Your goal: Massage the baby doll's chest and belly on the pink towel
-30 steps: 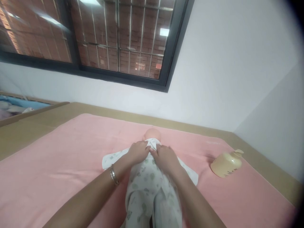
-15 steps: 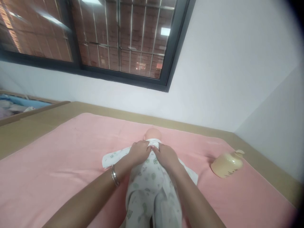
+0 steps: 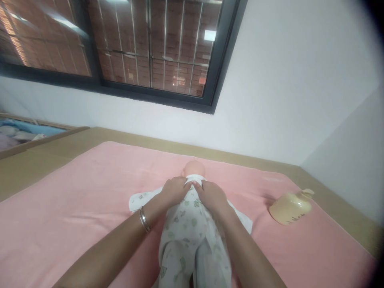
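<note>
A baby doll [image 3: 194, 169] lies on its back on a pink blanket [image 3: 75, 208], head away from me. It wears a white printed sleepsuit [image 3: 187, 232]. My left hand [image 3: 175, 191], with a metal bangle on the wrist, pinches the suit's fabric at the doll's left chest near the collar. My right hand [image 3: 211, 196] grips the fabric on the other side of the collar. The two hands almost touch at the neck opening. Only the top of the doll's head shows.
A cream plastic bottle [image 3: 290, 207] lies on its side on the blanket at the right. The blanket covers a tan surface [image 3: 36, 160] that meets white walls. A barred window is above. A crib with bedding [image 3: 18, 134] stands at the far left.
Both hands stay at the doll's collar, with fingers shifting slightly on the fabric. The view has drifted a little; the bottle appears slightly further right.
</note>
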